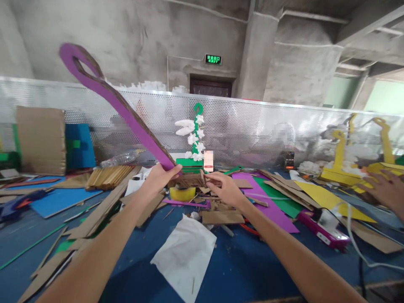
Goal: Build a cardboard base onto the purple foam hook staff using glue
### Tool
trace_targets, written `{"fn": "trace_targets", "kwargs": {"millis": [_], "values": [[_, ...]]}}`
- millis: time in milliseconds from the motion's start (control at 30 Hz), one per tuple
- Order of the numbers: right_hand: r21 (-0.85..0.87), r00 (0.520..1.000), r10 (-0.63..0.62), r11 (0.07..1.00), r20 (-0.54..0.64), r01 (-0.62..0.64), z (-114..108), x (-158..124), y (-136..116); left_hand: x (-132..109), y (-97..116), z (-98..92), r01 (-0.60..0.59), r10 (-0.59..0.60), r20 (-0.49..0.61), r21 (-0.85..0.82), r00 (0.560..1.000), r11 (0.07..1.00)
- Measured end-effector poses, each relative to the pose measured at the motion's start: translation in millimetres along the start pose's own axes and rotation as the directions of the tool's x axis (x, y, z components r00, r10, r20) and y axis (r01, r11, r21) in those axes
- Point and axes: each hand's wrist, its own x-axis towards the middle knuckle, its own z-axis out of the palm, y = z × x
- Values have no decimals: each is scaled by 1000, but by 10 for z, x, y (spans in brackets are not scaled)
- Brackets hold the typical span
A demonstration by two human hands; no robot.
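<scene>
A long purple cardboard strip (132, 124) with a looped hook end rises to the upper left, its brown cut edge showing. My left hand (160, 179) is closed around its lower end, where a brown cardboard base piece (187, 181) meets it. My right hand (224, 187) has its fingers pinched at the right end of that base piece; a small upright brown bit shows by the fingertips, too small to make out. Behind both hands stands a green hooked stand (195, 147) hung with white flower shapes. A yellow tape roll (182, 193) lies below the base piece.
Cardboard scraps (222, 216), a white paper sheet (186, 256) and purple board (271, 206) cover parts of the blue table. A power strip (325, 231) with cables lies right. Another person's hand (383, 189) is near yellow stands (341, 168). A perforated metal screen (252, 130) runs behind.
</scene>
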Motion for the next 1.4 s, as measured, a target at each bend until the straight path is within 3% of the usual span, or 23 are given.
{"fn": "trace_targets", "kwargs": {"millis": [200, 333, 500, 700, 1000, 1400], "values": [[124, 997, 79, 989, 13, -80, -8, 7, 18, -32, 117, -44, 16, -8, -41, 183, 999, 983], [142, 993, 116, 983, 16, -117, -31, 16, 15, -70, 187, -84, -65, 98, -103, 285, 990, 956], [273, 986, 150, 948, 71, -164, -31, 23, 68, -127, 255, -69, -104, 120, -41, 277, 992, 955], [419, 941, 297, 843, 159, -337, -12, 4, 182, -140, 252, -32, -112, 127, -16, 382, 992, 917], [505, 898, 376, 743, 229, -439, 21, -38, 254, -134, 101, 90, -86, 93, -1, 366, 996, 927], [514, 900, 366, 739, 236, -435, -1, -44, 288, -173, 100, 154, -92, 96, 3, 328, 995, 940]]}}
